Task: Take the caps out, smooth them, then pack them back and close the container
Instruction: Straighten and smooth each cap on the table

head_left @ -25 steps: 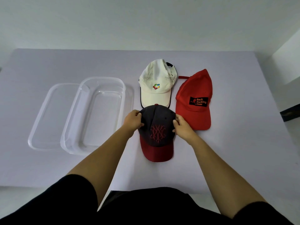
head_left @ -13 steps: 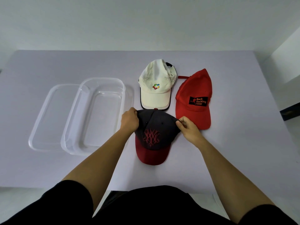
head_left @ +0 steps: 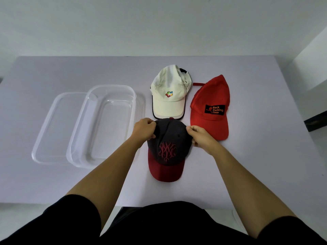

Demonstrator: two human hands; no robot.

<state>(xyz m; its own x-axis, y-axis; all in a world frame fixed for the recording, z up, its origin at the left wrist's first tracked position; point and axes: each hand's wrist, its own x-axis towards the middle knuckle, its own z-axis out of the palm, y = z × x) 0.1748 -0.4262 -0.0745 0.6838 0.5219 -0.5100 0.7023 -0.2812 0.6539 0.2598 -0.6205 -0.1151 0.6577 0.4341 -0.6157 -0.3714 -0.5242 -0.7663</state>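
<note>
A dark cap with a red brim and red embroidery (head_left: 168,147) lies near the table's front, brim toward me. My left hand (head_left: 144,129) pinches the left side of its crown. My right hand (head_left: 200,136) pinches the right side. Behind it lies a white cap (head_left: 169,93) with a small coloured logo. To the right of that lies a red cap (head_left: 211,105) with a black patch. A clear plastic container (head_left: 106,124) stands open at the left, with nothing in it.
The clear lid (head_left: 53,128) lies flat to the left of the container, partly under it. The pale table (head_left: 265,156) ends at a wall behind. A dark object (head_left: 316,123) shows at the right edge, off the table.
The dark cap was pulled wide and skewed to the left half a second ago. Now it sits straighter, and both hands have come closer together on the crown.
</note>
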